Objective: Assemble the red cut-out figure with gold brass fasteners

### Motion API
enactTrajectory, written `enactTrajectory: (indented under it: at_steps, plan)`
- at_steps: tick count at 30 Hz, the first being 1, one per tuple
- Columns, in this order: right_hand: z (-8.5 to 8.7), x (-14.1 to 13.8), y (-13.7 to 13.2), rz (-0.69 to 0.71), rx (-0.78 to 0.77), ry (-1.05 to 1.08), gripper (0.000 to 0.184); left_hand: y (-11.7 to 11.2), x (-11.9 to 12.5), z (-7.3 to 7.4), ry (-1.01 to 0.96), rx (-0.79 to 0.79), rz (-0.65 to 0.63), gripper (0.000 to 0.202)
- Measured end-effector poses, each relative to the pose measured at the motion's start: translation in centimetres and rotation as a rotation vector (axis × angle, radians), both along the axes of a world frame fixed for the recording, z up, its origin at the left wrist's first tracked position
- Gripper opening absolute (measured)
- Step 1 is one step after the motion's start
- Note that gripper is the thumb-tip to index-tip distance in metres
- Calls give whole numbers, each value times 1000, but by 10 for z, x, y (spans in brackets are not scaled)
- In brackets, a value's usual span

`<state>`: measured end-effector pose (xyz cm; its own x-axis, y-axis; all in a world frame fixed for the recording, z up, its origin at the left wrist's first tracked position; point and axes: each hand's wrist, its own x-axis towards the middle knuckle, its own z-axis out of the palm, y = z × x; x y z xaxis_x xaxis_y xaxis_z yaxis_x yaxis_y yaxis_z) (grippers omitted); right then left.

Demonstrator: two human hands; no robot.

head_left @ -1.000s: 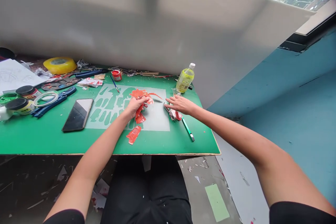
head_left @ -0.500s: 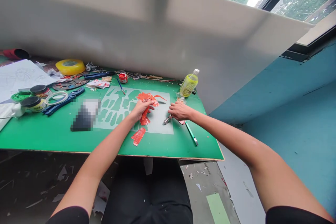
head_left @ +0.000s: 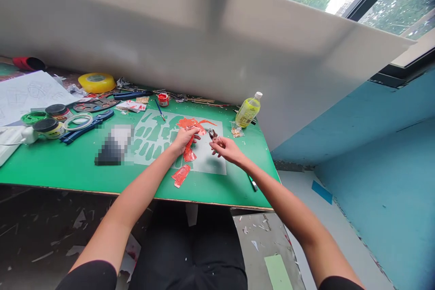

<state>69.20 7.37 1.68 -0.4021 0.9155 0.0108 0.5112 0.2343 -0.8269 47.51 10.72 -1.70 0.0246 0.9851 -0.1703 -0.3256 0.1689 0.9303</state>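
Note:
My left hand [head_left: 184,139] is closed on a red-painted paper cut-out [head_left: 189,153], whose pieces spread above and below the fingers and end in a thin curved strip at the right. In my right hand [head_left: 228,150] is a small metal pliers-like tool [head_left: 213,134], raised just right of the cut-out with its head pointing up; its exact kind is unclear. Beneath both hands lies a pale sheet with cut-out shapes [head_left: 212,163]. A loose red piece [head_left: 181,175] rests near the front edge. The green cutter knife [head_left: 253,184] is partly hidden by my right forearm.
A yellow drink bottle [head_left: 248,111] and a small bag of gold bits [head_left: 237,130] are at the right. A red paint jar [head_left: 163,99] and a paintbrush [head_left: 160,111] stand behind the sheet. Lidded jars [head_left: 49,128], blue-handled tool [head_left: 86,128] and yellow tape [head_left: 97,83] crowd the left.
My right hand has lifted the metal tool from the table's right side and brought it up and left toward the cut-out. My left hand stays on the cut-out. The view has shifted slightly.

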Motion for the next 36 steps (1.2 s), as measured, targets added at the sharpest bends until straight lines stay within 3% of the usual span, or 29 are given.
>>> enactTrajectory:
  at_steps: [2,6,10,14,19,26,36]
  plan:
    - [-5,-22,-3,-54,-179,339,46,1,-1,-1,2,13,19,36]
    - [-19,-48,6,-214,-154,661,50,5,-3,-3,11,29,85,36]
    - [-35,-44,24,-346,-102,647,54,10,-3,-4,29,43,150,35]
    - [-43,-38,30,-373,-204,750,52,10,-3,-4,58,58,167,34]
    - [-40,-43,24,-337,-359,897,56,8,-4,-2,103,70,179,33]
    - [-35,-39,29,-311,-418,1015,57,9,-8,-1,107,67,225,31]
    - [-34,-43,20,-165,-492,780,65,10,-10,0,106,118,249,33]
